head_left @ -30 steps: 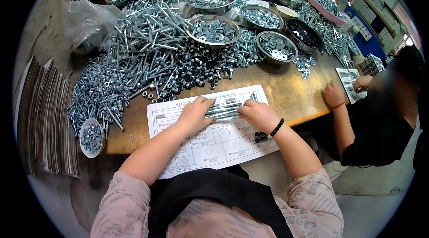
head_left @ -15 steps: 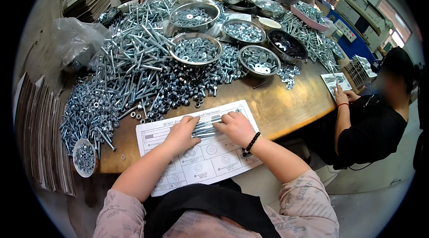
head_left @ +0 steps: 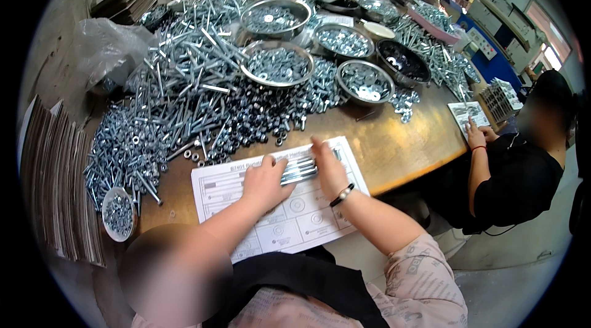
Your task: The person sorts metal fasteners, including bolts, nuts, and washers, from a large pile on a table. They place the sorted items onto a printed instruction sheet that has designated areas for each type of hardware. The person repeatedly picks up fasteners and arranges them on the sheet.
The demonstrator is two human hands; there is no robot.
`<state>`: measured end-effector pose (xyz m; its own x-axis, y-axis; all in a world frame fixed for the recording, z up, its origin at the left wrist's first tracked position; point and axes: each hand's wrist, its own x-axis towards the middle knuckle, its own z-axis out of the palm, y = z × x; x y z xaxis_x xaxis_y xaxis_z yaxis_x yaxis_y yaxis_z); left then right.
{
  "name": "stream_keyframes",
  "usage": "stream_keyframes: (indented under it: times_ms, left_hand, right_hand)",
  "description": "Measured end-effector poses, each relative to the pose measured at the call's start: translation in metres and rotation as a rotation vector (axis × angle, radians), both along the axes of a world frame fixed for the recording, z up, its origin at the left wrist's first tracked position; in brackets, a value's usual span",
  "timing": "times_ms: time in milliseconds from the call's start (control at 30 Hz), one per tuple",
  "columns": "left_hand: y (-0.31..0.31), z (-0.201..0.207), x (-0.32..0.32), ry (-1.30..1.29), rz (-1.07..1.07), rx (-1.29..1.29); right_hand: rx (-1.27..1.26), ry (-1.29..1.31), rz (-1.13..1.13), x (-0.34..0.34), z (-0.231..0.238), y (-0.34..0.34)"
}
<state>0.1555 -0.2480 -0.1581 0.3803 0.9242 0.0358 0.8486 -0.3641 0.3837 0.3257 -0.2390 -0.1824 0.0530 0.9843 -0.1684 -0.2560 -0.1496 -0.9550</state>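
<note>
Several long silver bolts [head_left: 299, 170] lie side by side across the upper part of a printed hardware sheet [head_left: 277, 232] on the table before me. My left hand [head_left: 266, 184] is closed around their left ends, its thumb below them. At the other end stands my right hand [head_left: 332, 173], turned on its edge with the fingers stretched away from me and the palm facing the bolts. It is close to the bolt ends; contact there is hard to make out. A dark bead bracelet is on the right wrist.
Beyond the sheet spreads a big heap of bolts [head_left: 184, 76] and nuts [head_left: 246, 119]. Metal bowls of washers [head_left: 365, 82] stand behind. A small white bowl [head_left: 119, 214] sits at the left edge, beside stacked cardboard [head_left: 58, 186]. On the right, a person [head_left: 511, 174] handles a package.
My right hand has turned from lying over the bolts to standing on edge at their right ends. My left hand and the bolts have shifted slightly right, and the whole view has shifted a little.
</note>
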Motion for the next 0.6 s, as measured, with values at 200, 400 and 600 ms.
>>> stream_keyframes:
  times_ms: [200,400,600]
  left_hand:
    - [0.002,-0.003,0.003,0.01,0.008,0.003]
    - [0.012,-0.011,-0.014,-0.467,0.169,-0.097]
    - [0.0,-0.039,-0.002,-1.545,0.282,-0.424]
  right_hand:
    - [0.006,0.132,-0.086,0.009,0.012,0.003]
    - [-0.02,0.111,0.02,0.007,0.007,0.004]
    - [-0.003,0.056,0.059,0.001,0.006,0.008]
